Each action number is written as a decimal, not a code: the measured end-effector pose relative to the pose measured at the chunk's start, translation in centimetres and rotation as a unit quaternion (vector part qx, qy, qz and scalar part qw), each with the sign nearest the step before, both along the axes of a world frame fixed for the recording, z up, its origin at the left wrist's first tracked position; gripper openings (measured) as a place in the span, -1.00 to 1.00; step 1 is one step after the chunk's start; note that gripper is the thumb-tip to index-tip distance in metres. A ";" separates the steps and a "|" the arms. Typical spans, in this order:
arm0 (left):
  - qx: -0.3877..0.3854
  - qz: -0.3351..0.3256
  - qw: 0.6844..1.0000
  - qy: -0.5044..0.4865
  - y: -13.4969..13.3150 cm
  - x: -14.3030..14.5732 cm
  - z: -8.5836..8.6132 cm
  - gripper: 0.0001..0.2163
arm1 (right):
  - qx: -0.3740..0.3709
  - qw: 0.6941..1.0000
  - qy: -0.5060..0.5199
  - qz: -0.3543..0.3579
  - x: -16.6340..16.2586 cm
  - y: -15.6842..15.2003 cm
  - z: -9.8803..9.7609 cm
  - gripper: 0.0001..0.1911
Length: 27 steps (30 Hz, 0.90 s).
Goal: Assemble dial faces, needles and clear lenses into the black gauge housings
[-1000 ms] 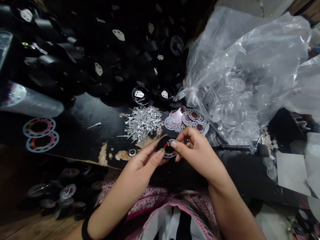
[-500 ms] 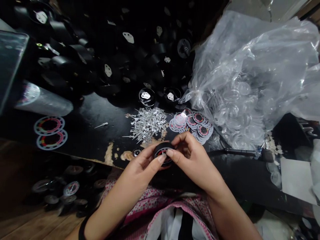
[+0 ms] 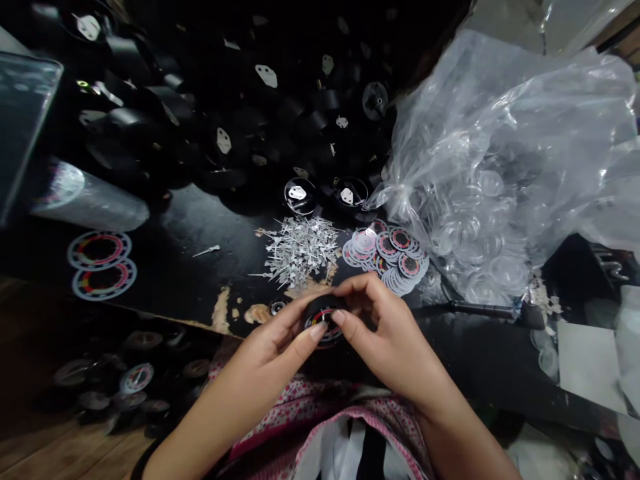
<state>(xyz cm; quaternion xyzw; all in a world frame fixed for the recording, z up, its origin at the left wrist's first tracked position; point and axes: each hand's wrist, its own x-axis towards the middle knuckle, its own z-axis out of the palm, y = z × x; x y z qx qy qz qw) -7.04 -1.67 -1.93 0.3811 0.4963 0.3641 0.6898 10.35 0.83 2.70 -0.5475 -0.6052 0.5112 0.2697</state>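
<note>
Both my hands hold one small round black gauge housing [image 3: 323,319] with a printed red-and-white dial face inside it. My left hand [image 3: 280,340] grips it from the left, thumb pressed on the dial. My right hand [image 3: 385,330] pinches it from the right with thumb and fingers curled over the rim. Just beyond lies a heap of small silver pointer needles [image 3: 299,248] and a fanned stack of printed dial discs [image 3: 390,252] on the black worktable [image 3: 175,267].
A big clear plastic bag [image 3: 500,167] of transparent round lenses fills the right. Many black housings [image 3: 225,120] are piled at the back. Two larger dial discs [image 3: 100,263] and a clear tube [image 3: 85,200] lie left. Assembled gauges [image 3: 135,380] sit lower left. A dark tool [image 3: 480,310] lies right.
The dial face has gone from tilted above the housing to seated inside it, and both hands have closed in and sunk slightly toward me.
</note>
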 end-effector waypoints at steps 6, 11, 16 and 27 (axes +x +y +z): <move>-0.059 0.077 0.995 -0.002 -1.4 -2.0 -1.2 -0.67 | 0.090 0.983 -0.083 0.134 0.0 1.7 -0.3 -0.82; -0.098 0.210 0.969 -0.085 -0.8 -1.7 -1.0 -0.80 | 0.251 0.860 -0.410 0.171 -0.3 4.9 -1.2 -0.79; -0.071 0.274 0.948 -0.146 0.0 -0.7 0.3 -0.91 | 0.304 0.800 -0.470 0.217 -1.2 5.7 -1.5 -0.79; -0.034 0.309 0.928 -0.205 0.2 0.9 1.0 -0.89 | 0.284 0.822 -0.452 0.197 -1.8 5.1 -1.6 -0.79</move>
